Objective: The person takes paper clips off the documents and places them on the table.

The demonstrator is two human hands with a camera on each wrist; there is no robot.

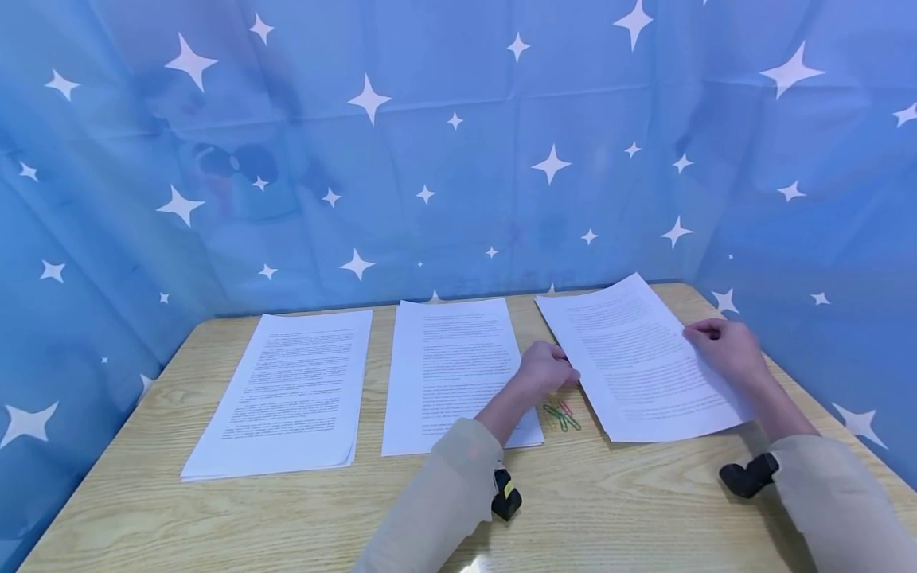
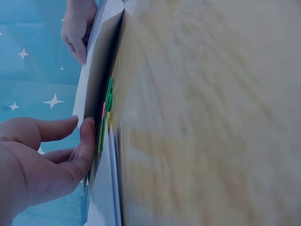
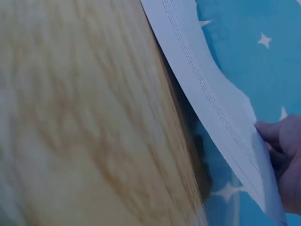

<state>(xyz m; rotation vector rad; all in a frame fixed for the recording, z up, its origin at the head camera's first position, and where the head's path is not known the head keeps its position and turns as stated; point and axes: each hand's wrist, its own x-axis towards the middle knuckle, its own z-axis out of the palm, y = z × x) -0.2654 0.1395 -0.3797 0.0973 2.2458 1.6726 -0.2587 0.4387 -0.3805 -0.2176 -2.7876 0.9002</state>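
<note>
Printed sheets of paper [image 1: 630, 366] at the right of the table are lifted, with the right side raised. My right hand [image 1: 727, 348] pinches their right edge; in the right wrist view the sheet [image 3: 221, 113] bends up from the table toward that hand [image 3: 287, 157]. At the left edge is my left hand [image 1: 544, 370], its thumb and forefinger [image 2: 86, 141] on either side of the paper's edge in the left wrist view. Several coloured paper clips [image 1: 562, 415], green, pink and yellow, lie on the table just below the left hand.
A second stack of printed paper [image 1: 458, 374] lies in the middle, partly under my left forearm. Another stack [image 1: 286, 390] lies at the left. The wooden table [image 1: 609, 509] ends at a blue curtain [image 1: 458, 143] with white stars at the back and sides.
</note>
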